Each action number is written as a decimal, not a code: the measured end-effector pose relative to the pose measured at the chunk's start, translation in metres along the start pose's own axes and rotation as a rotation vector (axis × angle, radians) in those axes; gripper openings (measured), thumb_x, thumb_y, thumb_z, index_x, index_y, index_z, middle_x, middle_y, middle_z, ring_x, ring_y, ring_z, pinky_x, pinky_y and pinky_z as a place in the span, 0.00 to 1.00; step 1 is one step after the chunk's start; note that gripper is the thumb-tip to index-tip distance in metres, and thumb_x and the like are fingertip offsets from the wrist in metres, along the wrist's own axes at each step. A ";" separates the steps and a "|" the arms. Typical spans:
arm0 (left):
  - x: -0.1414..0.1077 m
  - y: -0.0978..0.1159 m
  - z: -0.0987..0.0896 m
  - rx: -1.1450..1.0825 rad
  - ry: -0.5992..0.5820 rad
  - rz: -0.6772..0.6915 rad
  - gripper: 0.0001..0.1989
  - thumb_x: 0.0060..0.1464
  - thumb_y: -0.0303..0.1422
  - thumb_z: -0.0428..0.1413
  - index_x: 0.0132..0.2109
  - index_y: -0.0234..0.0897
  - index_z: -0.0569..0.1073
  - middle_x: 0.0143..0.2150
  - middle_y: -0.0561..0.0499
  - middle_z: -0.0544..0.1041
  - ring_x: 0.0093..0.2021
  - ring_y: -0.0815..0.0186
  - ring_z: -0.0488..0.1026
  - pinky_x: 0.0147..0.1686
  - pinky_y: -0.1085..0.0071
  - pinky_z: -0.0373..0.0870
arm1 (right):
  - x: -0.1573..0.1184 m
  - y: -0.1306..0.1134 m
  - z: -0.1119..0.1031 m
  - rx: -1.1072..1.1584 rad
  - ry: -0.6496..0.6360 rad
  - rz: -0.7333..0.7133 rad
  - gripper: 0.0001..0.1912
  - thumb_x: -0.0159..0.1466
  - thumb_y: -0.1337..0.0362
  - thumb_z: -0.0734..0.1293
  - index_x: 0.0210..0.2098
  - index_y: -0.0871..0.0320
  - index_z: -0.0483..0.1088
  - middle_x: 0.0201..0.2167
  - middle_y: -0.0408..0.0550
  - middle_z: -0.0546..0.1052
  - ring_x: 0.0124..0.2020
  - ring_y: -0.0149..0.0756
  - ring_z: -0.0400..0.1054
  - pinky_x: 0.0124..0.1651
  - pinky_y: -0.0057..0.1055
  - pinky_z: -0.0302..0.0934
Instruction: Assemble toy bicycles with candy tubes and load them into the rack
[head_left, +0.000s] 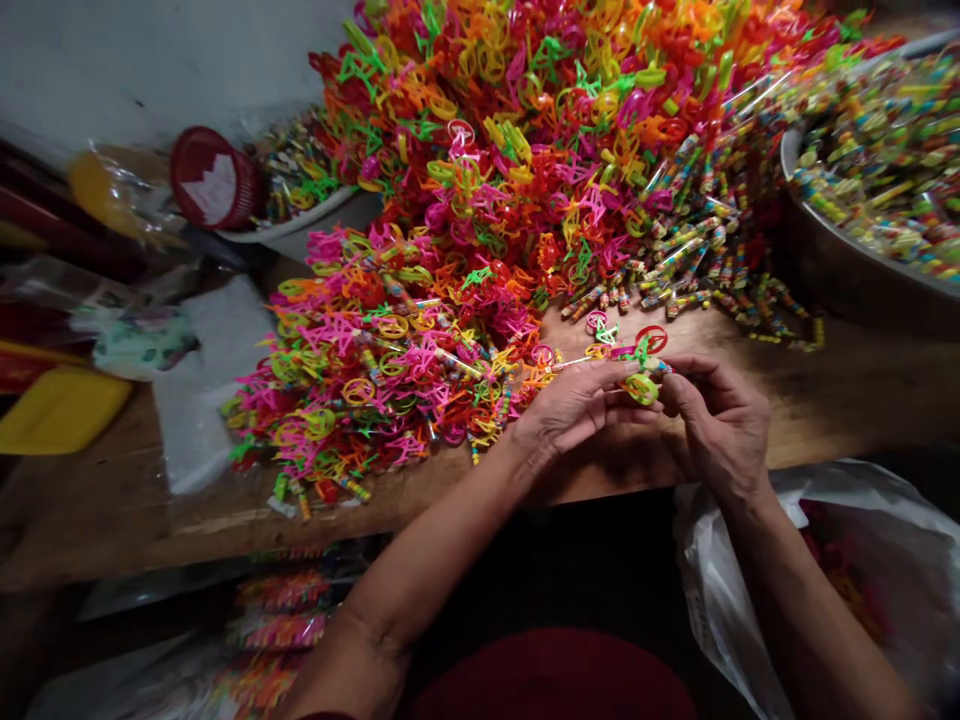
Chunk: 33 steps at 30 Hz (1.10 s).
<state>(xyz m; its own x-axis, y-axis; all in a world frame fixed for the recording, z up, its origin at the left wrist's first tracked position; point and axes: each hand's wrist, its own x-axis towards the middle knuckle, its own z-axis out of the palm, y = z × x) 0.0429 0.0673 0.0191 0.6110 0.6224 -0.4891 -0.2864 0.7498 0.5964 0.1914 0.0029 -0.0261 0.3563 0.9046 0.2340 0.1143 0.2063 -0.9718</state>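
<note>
Above the table's front edge, my left hand (pixel 581 405) pinches a small green plastic toy bicycle (pixel 642 386) with a yellow-green wheel. Close beside it, my right hand (pixel 716 410) has its thumb and forefinger closed at the toy's right end, on what looks like a thin candy-filled tube (pixel 661 367). The fingers partly cover that join. Just behind the hands lie a loose red wheel (pixel 652 340) and a white-and-green piece (pixel 606 333). Left of my left hand spreads a heap of toy bicycles with candy tubes (pixel 375 360).
A large pile of bright plastic toy parts (pixel 525 130) fills the back of the wooden table (pixel 862 385). Candy tubes (pixel 686 260) lie at its right, by a metal basin (pixel 817 225) of more. A plastic bag (pixel 720 570) hangs open at lower right. A red basket (pixel 217 180) stands left.
</note>
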 end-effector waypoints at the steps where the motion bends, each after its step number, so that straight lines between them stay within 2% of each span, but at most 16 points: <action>1: -0.001 -0.001 -0.001 -0.012 -0.009 0.010 0.13 0.66 0.22 0.51 0.36 0.28 0.79 0.31 0.45 0.81 0.29 0.65 0.80 0.32 0.71 0.80 | -0.001 0.000 0.000 0.008 0.005 0.009 0.08 0.66 0.59 0.72 0.42 0.53 0.79 0.35 0.45 0.81 0.30 0.30 0.74 0.30 0.26 0.68; 3: -0.002 -0.003 -0.004 -0.020 -0.030 0.026 0.10 0.65 0.23 0.54 0.36 0.28 0.79 0.33 0.45 0.82 0.30 0.65 0.80 0.33 0.70 0.80 | -0.003 0.001 0.000 0.001 0.002 0.008 0.08 0.66 0.59 0.72 0.43 0.53 0.79 0.36 0.45 0.82 0.31 0.30 0.74 0.31 0.26 0.68; 6: -0.001 -0.005 -0.010 0.004 -0.066 0.033 0.04 0.61 0.26 0.60 0.37 0.29 0.78 0.32 0.47 0.81 0.30 0.66 0.80 0.34 0.70 0.79 | -0.005 0.005 -0.002 -0.033 -0.023 -0.011 0.07 0.66 0.60 0.72 0.43 0.53 0.79 0.38 0.45 0.83 0.36 0.32 0.77 0.38 0.28 0.71; 9: 0.002 -0.007 -0.015 0.022 -0.095 0.030 0.04 0.58 0.28 0.63 0.38 0.29 0.77 0.31 0.48 0.80 0.30 0.66 0.79 0.34 0.69 0.80 | -0.005 0.008 -0.005 -0.044 -0.047 -0.031 0.07 0.66 0.61 0.72 0.44 0.52 0.79 0.39 0.44 0.83 0.39 0.33 0.78 0.43 0.29 0.71; 13: 0.003 -0.007 -0.016 0.034 -0.116 0.033 0.04 0.58 0.27 0.63 0.40 0.30 0.76 0.31 0.48 0.80 0.30 0.65 0.80 0.34 0.69 0.80 | -0.004 0.011 -0.007 -0.067 -0.046 -0.060 0.07 0.68 0.61 0.70 0.44 0.51 0.79 0.39 0.44 0.83 0.39 0.34 0.78 0.43 0.30 0.71; 17: 0.001 -0.006 -0.015 0.071 -0.089 0.015 0.05 0.58 0.27 0.63 0.41 0.30 0.75 0.31 0.48 0.80 0.29 0.66 0.80 0.33 0.69 0.79 | -0.006 0.015 -0.008 -0.100 -0.056 -0.107 0.07 0.67 0.63 0.70 0.45 0.52 0.78 0.39 0.44 0.82 0.39 0.33 0.77 0.43 0.29 0.71; 22: 0.005 -0.008 -0.018 0.089 -0.100 -0.030 0.06 0.56 0.26 0.64 0.40 0.30 0.75 0.31 0.47 0.81 0.30 0.64 0.81 0.33 0.67 0.81 | -0.007 0.021 -0.008 -0.009 -0.074 -0.040 0.05 0.67 0.61 0.71 0.42 0.53 0.78 0.37 0.44 0.82 0.37 0.33 0.77 0.40 0.28 0.71; 25: 0.006 -0.008 -0.018 0.139 -0.104 -0.020 0.08 0.55 0.28 0.65 0.39 0.30 0.75 0.31 0.47 0.80 0.29 0.64 0.80 0.33 0.67 0.80 | -0.005 0.018 -0.012 -0.042 -0.103 -0.020 0.06 0.67 0.59 0.70 0.41 0.54 0.77 0.36 0.45 0.82 0.36 0.35 0.76 0.38 0.30 0.71; 27: 0.004 -0.008 -0.017 0.187 -0.088 0.003 0.10 0.53 0.30 0.67 0.39 0.30 0.75 0.31 0.48 0.80 0.29 0.64 0.79 0.33 0.66 0.80 | -0.002 0.011 -0.017 -0.132 -0.160 -0.068 0.06 0.67 0.60 0.69 0.42 0.54 0.77 0.36 0.46 0.82 0.36 0.36 0.77 0.38 0.31 0.71; 31: -0.001 -0.011 -0.013 0.278 -0.011 0.135 0.16 0.48 0.35 0.71 0.40 0.31 0.76 0.33 0.51 0.78 0.31 0.66 0.78 0.34 0.66 0.80 | 0.005 -0.008 -0.027 -0.348 -0.287 -0.247 0.05 0.67 0.65 0.68 0.41 0.52 0.77 0.35 0.46 0.82 0.33 0.35 0.75 0.37 0.32 0.70; 33: -0.002 -0.014 -0.011 0.312 -0.006 0.155 0.18 0.47 0.38 0.71 0.40 0.31 0.76 0.34 0.51 0.78 0.32 0.67 0.77 0.35 0.67 0.79 | 0.007 -0.012 -0.031 -0.396 -0.312 -0.270 0.06 0.66 0.65 0.68 0.41 0.52 0.77 0.34 0.46 0.82 0.32 0.36 0.75 0.37 0.33 0.70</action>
<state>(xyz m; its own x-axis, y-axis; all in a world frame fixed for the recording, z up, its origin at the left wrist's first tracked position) 0.0372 0.0577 0.0042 0.5827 0.7213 -0.3745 -0.1374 0.5416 0.8293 0.2208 -0.0049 -0.0117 -0.0177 0.9188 0.3942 0.5232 0.3445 -0.7794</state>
